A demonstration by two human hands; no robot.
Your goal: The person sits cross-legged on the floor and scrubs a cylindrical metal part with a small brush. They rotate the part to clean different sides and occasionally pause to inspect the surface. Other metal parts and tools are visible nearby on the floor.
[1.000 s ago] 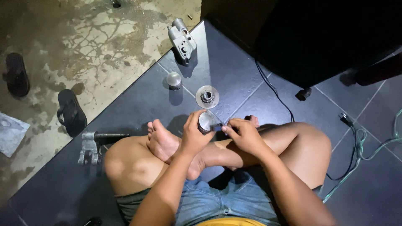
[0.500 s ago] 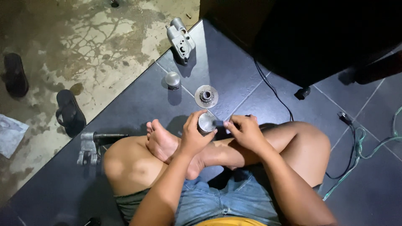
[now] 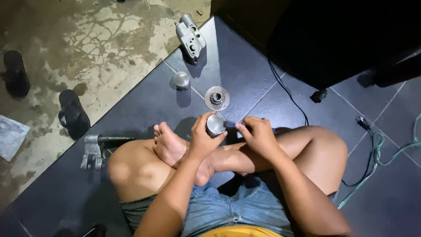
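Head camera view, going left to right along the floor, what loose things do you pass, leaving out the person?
Far sandal → paper scrap → near sandal → clamp tool → small metal cap → grey housing → toothed disc → black plug → green cable.

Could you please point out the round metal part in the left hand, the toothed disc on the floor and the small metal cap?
Round metal part (image 3: 215, 124), head view, shiny face.
Toothed disc (image 3: 217, 98), head view, centre gear.
Small metal cap (image 3: 181, 80), head view, domed top.
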